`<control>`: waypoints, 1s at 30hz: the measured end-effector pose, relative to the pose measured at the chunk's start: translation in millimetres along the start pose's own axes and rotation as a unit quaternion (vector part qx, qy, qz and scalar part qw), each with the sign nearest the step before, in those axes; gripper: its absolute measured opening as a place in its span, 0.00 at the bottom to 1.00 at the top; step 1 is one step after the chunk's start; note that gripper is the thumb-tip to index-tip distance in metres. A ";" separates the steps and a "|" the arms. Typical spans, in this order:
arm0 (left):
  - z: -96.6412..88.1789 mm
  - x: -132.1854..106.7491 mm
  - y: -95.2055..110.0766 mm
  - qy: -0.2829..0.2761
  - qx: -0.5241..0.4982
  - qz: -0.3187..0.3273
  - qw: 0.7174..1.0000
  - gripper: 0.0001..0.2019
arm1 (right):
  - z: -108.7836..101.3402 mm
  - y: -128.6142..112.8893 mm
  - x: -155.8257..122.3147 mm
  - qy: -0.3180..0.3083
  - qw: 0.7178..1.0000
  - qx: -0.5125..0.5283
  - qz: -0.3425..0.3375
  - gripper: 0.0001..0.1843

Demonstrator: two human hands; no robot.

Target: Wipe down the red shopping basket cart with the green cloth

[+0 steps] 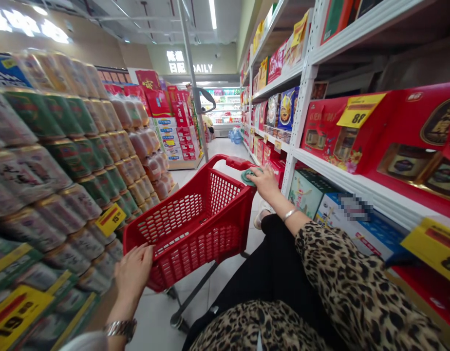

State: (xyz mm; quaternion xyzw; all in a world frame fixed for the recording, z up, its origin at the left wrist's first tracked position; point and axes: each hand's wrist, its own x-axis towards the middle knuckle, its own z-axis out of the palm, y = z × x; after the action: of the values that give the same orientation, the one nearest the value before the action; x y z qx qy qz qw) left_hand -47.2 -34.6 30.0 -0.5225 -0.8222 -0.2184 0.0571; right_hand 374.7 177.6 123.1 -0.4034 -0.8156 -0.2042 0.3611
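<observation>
A red plastic shopping cart (pixel 199 234) with a lattice-sided basket stands at an angle in front of me. My left hand (pixel 135 265) is closed over the rim at its near left corner, fingertips hooked inside. At the far right corner, beside the cart's handle (pixel 237 163), my right hand (pixel 265 184) presses a folded green cloth (pixel 251 175) against the red plastic. The right fingers lie over the cloth and partly hide it. Below the basket show a dark metal frame (pixel 197 292) and wheels (pixel 179 321).
Stacked drink cans (pixel 64 161) with yellow price tags (pixel 110 219) line the left side. White shelving (pixel 301 87) holding red gift boxes (pixel 411 141) runs close along my right. A grey pole (pixel 196 97) rises behind the cart. Farther off are stacked cartons (pixel 174 136) and a lit refrigerated case (pixel 223 105).
</observation>
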 end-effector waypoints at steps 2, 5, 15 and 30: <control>0.6 -0.2 -0.1 -0.002 0.001 0.004 1.000 0.23 | 0.2 -8.3 -7.3 -0.005 1.000 -0.020 0.018 0.18; 3.3 -0.2 0.6 0.010 0.000 0.004 1.000 0.23 | -3.0 -20.5 -18.6 -0.003 0.999 -0.031 0.042 0.18; 6.4 -0.7 7.4 0.011 0.007 -0.004 1.000 0.23 | -2.9 -9.5 -10.1 -0.004 1.000 -0.006 -0.024 0.15; -1.4 -4.8 12.7 0.023 0.005 0.008 1.000 0.22 | 33.4 -153.4 -52.2 -0.070 0.985 0.024 -0.153 0.23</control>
State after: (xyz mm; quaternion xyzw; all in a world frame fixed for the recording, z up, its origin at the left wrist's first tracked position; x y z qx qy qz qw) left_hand -34.0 -34.6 33.6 -0.5234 -0.8178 -0.2255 0.0803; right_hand 258.5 81.2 55.4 -0.2779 -0.8959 -0.2083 0.2769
